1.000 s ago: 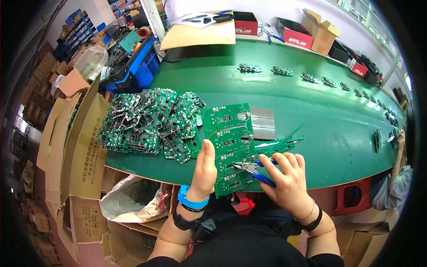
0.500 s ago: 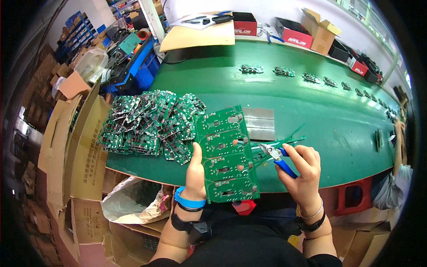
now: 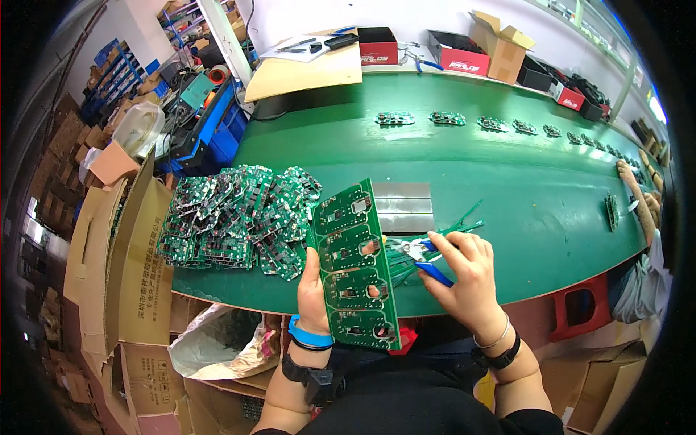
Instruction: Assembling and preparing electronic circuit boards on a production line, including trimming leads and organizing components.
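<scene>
My left hand grips a green circuit board panel by its left edge, thumb in front. The panel is tilted upright above the table's near edge, and several joined boards with cutouts run down it; fingers show through some holes. Blue-handled side cutters sit in my right hand, their jaws close to the panel's right edge. Whether the jaws touch it I cannot make out. Thin green board strips lie loose beneath the cutters. Behind the panel a grey metal plate rests on the table.
At left is a heap of circuit boards, with a cardboard box beyond it. Single boards form a row across the green table. Boxes and tools line the back. Another person's arm reaches in at right.
The panel has turned more edge-on and dropped slightly, still in my left hand. My right hand has shifted left and down with the cutters. The whole view has swung a little.
</scene>
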Demonstrator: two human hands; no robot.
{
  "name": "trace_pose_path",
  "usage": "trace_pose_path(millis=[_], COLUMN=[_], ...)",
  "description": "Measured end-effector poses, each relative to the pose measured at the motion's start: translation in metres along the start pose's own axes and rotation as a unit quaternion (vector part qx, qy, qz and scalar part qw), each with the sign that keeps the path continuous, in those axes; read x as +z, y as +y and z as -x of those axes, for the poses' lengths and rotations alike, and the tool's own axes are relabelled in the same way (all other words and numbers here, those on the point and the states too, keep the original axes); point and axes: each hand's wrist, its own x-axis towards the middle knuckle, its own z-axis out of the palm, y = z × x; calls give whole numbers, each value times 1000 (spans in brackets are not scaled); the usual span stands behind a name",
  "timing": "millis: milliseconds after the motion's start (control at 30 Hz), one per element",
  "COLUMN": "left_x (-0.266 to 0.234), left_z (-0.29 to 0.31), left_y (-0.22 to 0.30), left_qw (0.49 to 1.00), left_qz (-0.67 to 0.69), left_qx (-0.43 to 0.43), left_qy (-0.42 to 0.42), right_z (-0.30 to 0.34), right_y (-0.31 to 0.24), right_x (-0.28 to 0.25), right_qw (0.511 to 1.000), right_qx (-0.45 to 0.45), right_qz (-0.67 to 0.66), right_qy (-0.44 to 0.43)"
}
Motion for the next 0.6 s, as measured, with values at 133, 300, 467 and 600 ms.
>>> trace_pose_path(millis=[133, 300, 467, 600], left_x=[19, 23, 24, 24], left_z=[-6, -16, -19, -20], left_y=[-1, 3, 3, 5], left_qw=[988, 944, 932, 913], left_qz=[-131, -270, -306, -360], left_qx=[33, 69, 97, 99], left_qy=[73, 178, 169, 165], right_z=[1, 10, 13, 11], right_y=[4, -8, -19, -23], right_x=[-16, -27, -19, -18], right_qw=[999, 989, 986, 984], right_qx=[21, -81, -97, -106], right_qz=[-26, -17, 1, 34], right_qy=[11, -121, -139, -139])
